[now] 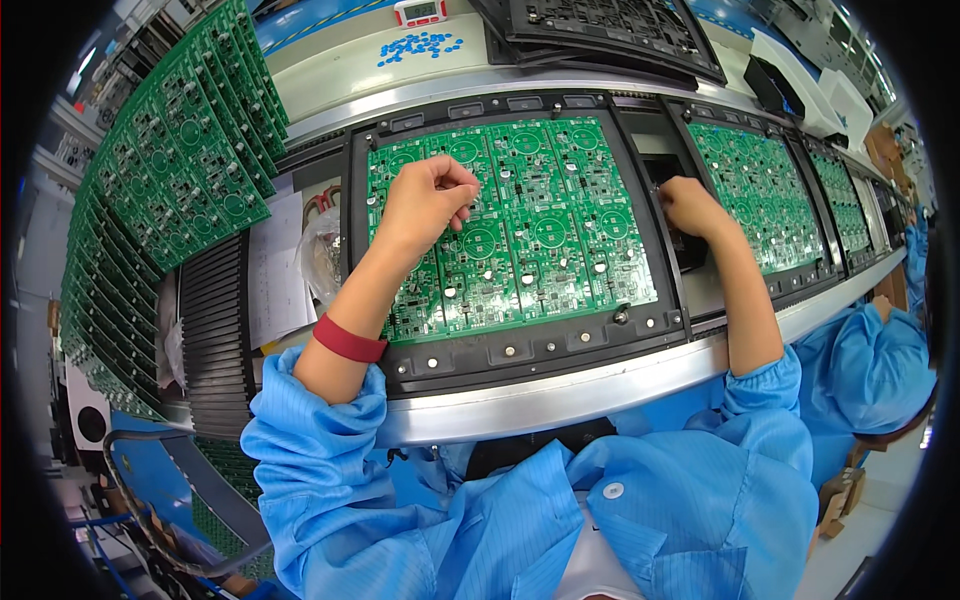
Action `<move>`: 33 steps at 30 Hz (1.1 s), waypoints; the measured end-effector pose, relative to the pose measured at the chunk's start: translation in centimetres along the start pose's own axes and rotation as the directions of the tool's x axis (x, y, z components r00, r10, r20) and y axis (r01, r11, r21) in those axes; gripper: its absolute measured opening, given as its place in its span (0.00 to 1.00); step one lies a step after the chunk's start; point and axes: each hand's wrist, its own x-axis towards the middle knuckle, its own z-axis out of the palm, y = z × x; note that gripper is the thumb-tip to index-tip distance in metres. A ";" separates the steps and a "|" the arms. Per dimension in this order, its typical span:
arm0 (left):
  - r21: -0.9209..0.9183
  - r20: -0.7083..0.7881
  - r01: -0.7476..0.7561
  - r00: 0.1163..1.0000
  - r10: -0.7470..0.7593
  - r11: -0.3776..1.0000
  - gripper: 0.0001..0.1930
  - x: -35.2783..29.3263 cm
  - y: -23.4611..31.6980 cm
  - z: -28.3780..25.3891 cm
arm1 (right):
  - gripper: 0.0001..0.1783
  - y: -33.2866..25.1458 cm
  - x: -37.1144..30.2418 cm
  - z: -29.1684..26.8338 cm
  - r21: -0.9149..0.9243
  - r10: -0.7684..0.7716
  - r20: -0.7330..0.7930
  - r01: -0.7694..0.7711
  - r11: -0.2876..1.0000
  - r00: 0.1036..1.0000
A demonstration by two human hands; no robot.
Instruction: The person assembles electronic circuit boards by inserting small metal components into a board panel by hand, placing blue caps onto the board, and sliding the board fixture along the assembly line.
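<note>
A green circuit board panel (548,262), with rows of small parts and printed circles, lies in a black carrier frame (470,368) before me. Over its upper left part is my left hand (425,205), thumb and fingers pinched together; anything between the fingertips is too small to make out. A red band circles that wrist. My right hand (690,208) is beyond the frame's right edge, at the dark gap (658,150) before the second carrier. Its fingers are curled inward, and what they hold, if anything, is hidden.
Racked green boards (165,150) stand at the left. Small blue discs (418,47) lie on the back ledge beside a red-and-white digital timer (420,12). Black trays (610,35) are stacked behind. Another loaded panel (760,195) sits at right, and a co-worker's blue sleeve (865,370) shows beyond.
</note>
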 end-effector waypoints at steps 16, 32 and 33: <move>0.282 -0.051 -0.001 0.999 0.016 0.959 0.02 0.3 -1.0 0.9 | 0.11 -1.2 0.4 2.1 0.155 0.105 0.000 -0.103 0.983 0.995; 0.570 -0.117 -0.072 0.979 0.167 0.818 0.01 0.2 -1.0 2.2 | 0.05 -2.9 -1.2 -2.4 0.750 0.075 -0.311 0.196 0.631 0.948; 0.573 -0.105 -0.094 0.977 0.187 0.814 0.01 0.1 -1.0 2.2 | 0.04 -3.9 -1.7 -2.8 0.829 0.066 -0.319 0.245 0.503 0.945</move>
